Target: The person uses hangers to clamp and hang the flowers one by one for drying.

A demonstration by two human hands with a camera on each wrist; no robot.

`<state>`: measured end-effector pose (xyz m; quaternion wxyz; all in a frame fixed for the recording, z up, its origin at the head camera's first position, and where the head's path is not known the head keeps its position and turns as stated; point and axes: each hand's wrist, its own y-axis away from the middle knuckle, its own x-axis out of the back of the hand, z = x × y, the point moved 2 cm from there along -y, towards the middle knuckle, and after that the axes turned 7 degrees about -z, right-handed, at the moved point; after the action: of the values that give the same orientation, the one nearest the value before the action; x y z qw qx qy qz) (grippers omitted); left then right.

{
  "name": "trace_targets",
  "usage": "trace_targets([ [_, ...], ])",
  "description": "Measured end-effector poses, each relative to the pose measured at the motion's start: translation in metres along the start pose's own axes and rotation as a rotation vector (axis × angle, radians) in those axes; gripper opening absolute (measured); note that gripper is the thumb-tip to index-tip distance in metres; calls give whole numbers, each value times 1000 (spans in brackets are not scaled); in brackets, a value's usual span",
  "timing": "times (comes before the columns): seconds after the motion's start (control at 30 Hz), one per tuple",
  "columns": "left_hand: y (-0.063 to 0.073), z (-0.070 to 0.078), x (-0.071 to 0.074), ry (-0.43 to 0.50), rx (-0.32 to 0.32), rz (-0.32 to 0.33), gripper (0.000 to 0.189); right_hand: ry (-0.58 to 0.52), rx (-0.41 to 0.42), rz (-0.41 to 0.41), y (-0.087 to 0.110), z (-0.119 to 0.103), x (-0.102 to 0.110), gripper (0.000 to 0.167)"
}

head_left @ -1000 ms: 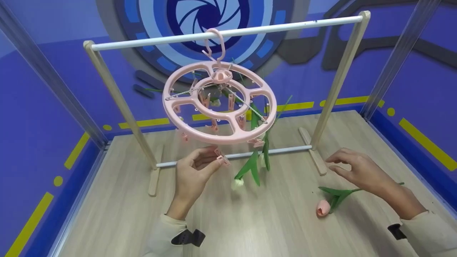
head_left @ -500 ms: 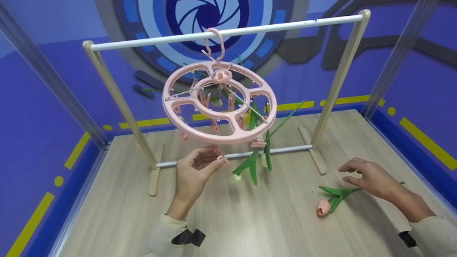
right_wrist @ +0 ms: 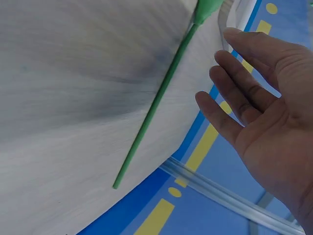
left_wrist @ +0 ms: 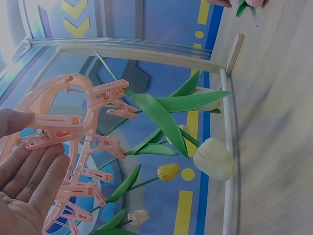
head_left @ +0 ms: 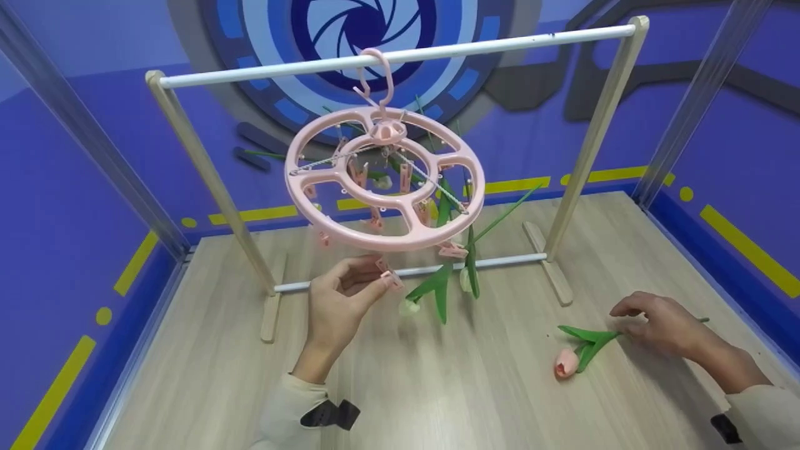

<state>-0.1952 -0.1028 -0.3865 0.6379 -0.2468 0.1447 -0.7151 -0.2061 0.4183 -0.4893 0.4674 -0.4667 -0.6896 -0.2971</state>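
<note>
A pink round clip hanger hangs by its hook from a white rod. My left hand pinches one of its pink clothespins between thumb and fingers at the front rim. White tulips and a yellow tulip hang from other clips, blooms downward. My right hand is over the stem of a pink tulip lying on the table at the right. In the right wrist view its fingers are loosely spread, with a gap between them and the green stem.
A wooden stand with a white top rod carries the hanger. Its lower rod and right foot stand on the wood-grain table. Blue printed panels enclose the back and sides.
My right hand has moved right and down, onto the pink tulip's stem in the head view. The hanging white tulips have swung slightly. My left hand keeps its pinch in place.
</note>
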Motion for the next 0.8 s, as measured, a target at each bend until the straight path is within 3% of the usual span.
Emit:
trace_targets([
  [0.33,0,0,0,6,2,0,30,-18,-61,-81,4,17,-7,23],
  [0.8,1,1,1,15,38,2,29,7,-21,-53,4,23,-12,25],
])
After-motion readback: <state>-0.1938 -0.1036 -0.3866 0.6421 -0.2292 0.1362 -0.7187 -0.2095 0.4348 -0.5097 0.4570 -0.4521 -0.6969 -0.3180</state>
